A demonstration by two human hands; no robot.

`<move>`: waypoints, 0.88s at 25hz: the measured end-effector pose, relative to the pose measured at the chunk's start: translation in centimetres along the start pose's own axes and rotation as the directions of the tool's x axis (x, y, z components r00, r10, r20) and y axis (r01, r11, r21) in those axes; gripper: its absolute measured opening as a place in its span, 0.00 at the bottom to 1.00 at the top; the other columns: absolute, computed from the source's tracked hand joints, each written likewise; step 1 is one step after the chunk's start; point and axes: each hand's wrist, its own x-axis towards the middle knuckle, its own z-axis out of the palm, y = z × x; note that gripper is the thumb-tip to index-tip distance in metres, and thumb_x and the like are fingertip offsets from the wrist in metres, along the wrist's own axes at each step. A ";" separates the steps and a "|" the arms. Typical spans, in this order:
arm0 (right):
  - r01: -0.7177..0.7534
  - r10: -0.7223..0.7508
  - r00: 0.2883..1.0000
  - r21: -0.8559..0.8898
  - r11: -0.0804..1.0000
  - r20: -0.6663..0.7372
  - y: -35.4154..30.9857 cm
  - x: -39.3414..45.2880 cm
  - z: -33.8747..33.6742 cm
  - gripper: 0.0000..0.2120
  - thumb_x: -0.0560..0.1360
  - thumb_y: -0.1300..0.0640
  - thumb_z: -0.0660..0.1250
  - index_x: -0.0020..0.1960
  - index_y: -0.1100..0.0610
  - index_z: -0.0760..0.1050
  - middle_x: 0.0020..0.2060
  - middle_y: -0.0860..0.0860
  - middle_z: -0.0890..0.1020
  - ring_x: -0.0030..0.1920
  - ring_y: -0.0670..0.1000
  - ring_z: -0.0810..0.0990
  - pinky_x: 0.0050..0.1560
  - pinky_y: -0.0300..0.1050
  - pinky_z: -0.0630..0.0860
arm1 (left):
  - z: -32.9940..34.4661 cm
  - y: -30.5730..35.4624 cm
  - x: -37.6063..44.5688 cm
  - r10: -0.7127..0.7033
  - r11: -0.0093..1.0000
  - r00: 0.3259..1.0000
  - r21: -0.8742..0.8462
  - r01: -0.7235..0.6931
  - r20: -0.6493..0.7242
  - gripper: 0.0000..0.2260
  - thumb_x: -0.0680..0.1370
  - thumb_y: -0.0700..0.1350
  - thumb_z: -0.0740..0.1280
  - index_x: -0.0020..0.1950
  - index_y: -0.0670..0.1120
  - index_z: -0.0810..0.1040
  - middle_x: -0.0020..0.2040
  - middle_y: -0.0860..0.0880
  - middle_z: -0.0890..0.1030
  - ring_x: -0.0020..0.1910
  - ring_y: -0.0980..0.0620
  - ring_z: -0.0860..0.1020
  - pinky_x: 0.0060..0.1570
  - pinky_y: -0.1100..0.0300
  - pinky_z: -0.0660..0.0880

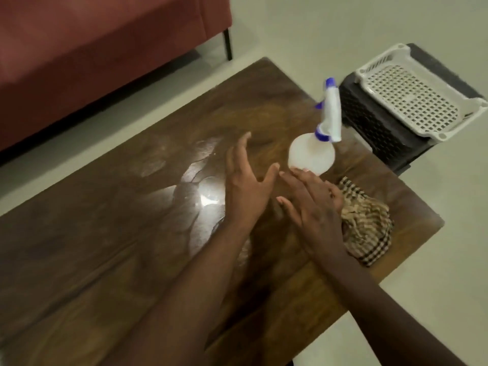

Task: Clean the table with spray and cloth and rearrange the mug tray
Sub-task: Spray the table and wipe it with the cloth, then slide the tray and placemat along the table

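A white spray bottle (313,154) with a blue nozzle and collar stands upright near the right end of the dark wooden table (132,233). My right hand (311,202) is open just in front of the bottle, fingertips at its base. My left hand (245,178) hovers open to the bottle's left, fingers spread, holding nothing. A crumpled brown-and-cream checked cloth (367,223) lies on the table behind my right hand, partly hidden by it. Wet streaks shine on the tabletop left of my hands.
A white perforated plastic tray (420,93) rests on a black latticed crate (380,130) on the floor beyond the table's right corner. A red sofa (92,48) stands at the far left, with pale floor around the table.
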 end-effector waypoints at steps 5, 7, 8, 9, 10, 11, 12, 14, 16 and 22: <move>0.180 -0.188 0.981 0.149 0.972 0.041 -11.6 -1.2 3.0 0.23 0.79 0.41 0.52 0.66 0.51 0.71 0.63 0.50 0.76 0.64 0.50 0.72 0.60 0.51 0.66 | -14.1 -7.4 -8.8 -0.122 0.952 0.981 0.261 0.159 -0.154 0.32 0.75 0.48 0.72 0.75 0.52 0.63 0.74 0.49 0.65 0.69 0.53 0.67 0.58 0.68 0.64; 0.293 -0.321 0.944 0.249 0.923 0.078 -17.9 -3.4 5.2 0.22 0.79 0.42 0.54 0.65 0.51 0.72 0.61 0.50 0.77 0.62 0.49 0.73 0.57 0.49 0.67 | -20.1 -10.3 -12.9 -0.188 0.918 0.948 0.296 0.262 -0.255 0.32 0.75 0.48 0.71 0.76 0.52 0.62 0.74 0.48 0.64 0.66 0.58 0.66 0.57 0.64 0.66; 0.344 -0.385 0.918 0.292 0.893 0.096 -21.9 -4.8 6.6 0.20 0.78 0.42 0.56 0.65 0.51 0.72 0.61 0.50 0.77 0.62 0.49 0.73 0.57 0.48 0.67 | -23.7 -11.9 -15.3 -0.200 0.899 0.927 0.317 0.302 -0.317 0.32 0.75 0.49 0.70 0.76 0.52 0.62 0.74 0.48 0.64 0.65 0.59 0.65 0.58 0.63 0.68; 0.373 -0.424 0.899 0.314 0.873 0.111 -24.7 -6.0 7.8 0.20 0.78 0.43 0.57 0.64 0.51 0.73 0.60 0.50 0.78 0.61 0.50 0.74 0.57 0.47 0.67 | -26.3 -12.9 -16.9 -0.196 0.881 0.913 0.344 0.324 -0.356 0.31 0.75 0.50 0.69 0.76 0.52 0.63 0.73 0.48 0.65 0.65 0.58 0.66 0.60 0.61 0.70; 0.411 -0.471 0.873 0.334 0.848 0.123 -28.3 -7.4 9.2 0.19 0.77 0.44 0.58 0.64 0.51 0.74 0.60 0.50 0.78 0.60 0.50 0.75 0.57 0.47 0.68 | -29.5 -14.2 -19.0 -0.194 0.861 0.897 0.369 0.350 -0.397 0.30 0.74 0.51 0.68 0.75 0.50 0.64 0.72 0.47 0.67 0.67 0.55 0.69 0.62 0.58 0.72; 0.464 -0.534 0.835 0.357 0.811 0.129 -32.5 -9.2 10.8 0.19 0.77 0.44 0.59 0.63 0.52 0.74 0.59 0.50 0.79 0.60 0.51 0.76 0.56 0.48 0.69 | -32.9 -15.8 -21.3 -0.206 0.843 0.875 0.374 0.386 -0.438 0.30 0.74 0.51 0.67 0.75 0.48 0.65 0.71 0.45 0.69 0.67 0.50 0.71 0.63 0.53 0.73; 0.507 -0.592 0.792 0.379 0.774 0.149 -36.6 -11.0 12.3 0.19 0.77 0.45 0.60 0.63 0.52 0.74 0.59 0.51 0.79 0.59 0.53 0.77 0.56 0.50 0.71 | -36.2 -17.4 -23.6 -0.222 0.822 0.850 0.376 0.427 -0.478 0.29 0.74 0.50 0.67 0.74 0.47 0.66 0.69 0.44 0.70 0.67 0.46 0.72 0.62 0.50 0.74; 0.523 -0.656 0.715 0.438 0.731 0.241 -43.2 -14.3 15.1 0.19 0.76 0.45 0.61 0.63 0.52 0.74 0.58 0.52 0.79 0.58 0.55 0.78 0.56 0.53 0.73 | -41.4 -20.0 -27.6 -0.255 0.764 0.792 0.386 0.516 -0.554 0.27 0.75 0.51 0.67 0.72 0.46 0.68 0.68 0.43 0.72 0.65 0.43 0.73 0.61 0.48 0.75; 0.547 -0.710 0.627 0.468 0.694 0.321 -49.0 -17.3 18.2 0.19 0.76 0.46 0.60 0.62 0.54 0.73 0.58 0.54 0.79 0.57 0.57 0.78 0.54 0.53 0.73 | -46.2 -22.1 -31.8 -0.281 0.742 0.729 0.341 0.577 -0.624 0.25 0.75 0.51 0.66 0.70 0.44 0.70 0.67 0.42 0.73 0.65 0.42 0.73 0.61 0.46 0.75; 0.600 -0.662 0.598 0.295 0.744 0.452 -56.7 -21.2 26.2 0.17 0.75 0.58 0.65 0.63 0.59 0.71 0.57 0.62 0.75 0.52 0.65 0.76 0.47 0.56 0.74 | -55.9 -31.6 -36.5 -0.451 0.681 0.621 0.203 0.704 -0.641 0.17 0.77 0.47 0.65 0.65 0.44 0.74 0.60 0.41 0.78 0.60 0.40 0.76 0.56 0.47 0.75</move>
